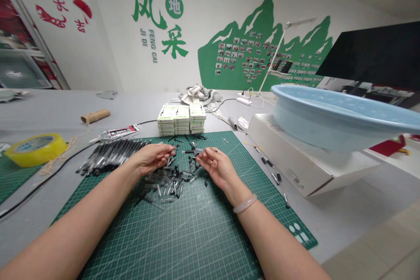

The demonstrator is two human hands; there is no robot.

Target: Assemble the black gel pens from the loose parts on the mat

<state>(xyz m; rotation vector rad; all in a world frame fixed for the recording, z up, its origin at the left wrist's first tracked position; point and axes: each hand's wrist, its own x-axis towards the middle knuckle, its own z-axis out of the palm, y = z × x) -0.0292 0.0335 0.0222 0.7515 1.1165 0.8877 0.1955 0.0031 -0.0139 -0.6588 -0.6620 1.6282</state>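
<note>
My right hand (219,169) pinches a pen (193,152) with a clear barrel and a dark end, which points left over the green cutting mat (197,236). Facing it, my left hand (152,158) has its fingertips pressed together. A small dark piece shows at those fingertips, too small to make out. Below and between both hands lies a loose pile of clear and black pen parts (170,186). To the left, a row of black pens (111,155) lies side by side on the mat.
Stacked small boxes (182,119) stand behind the mat. At left are yellow tape (36,148) and a black cable (42,186). A blue basin (341,116) rests on a white carton (305,162) at right, with several loose pens (267,162) beside it. Crumpled cloth (200,95) lies behind.
</note>
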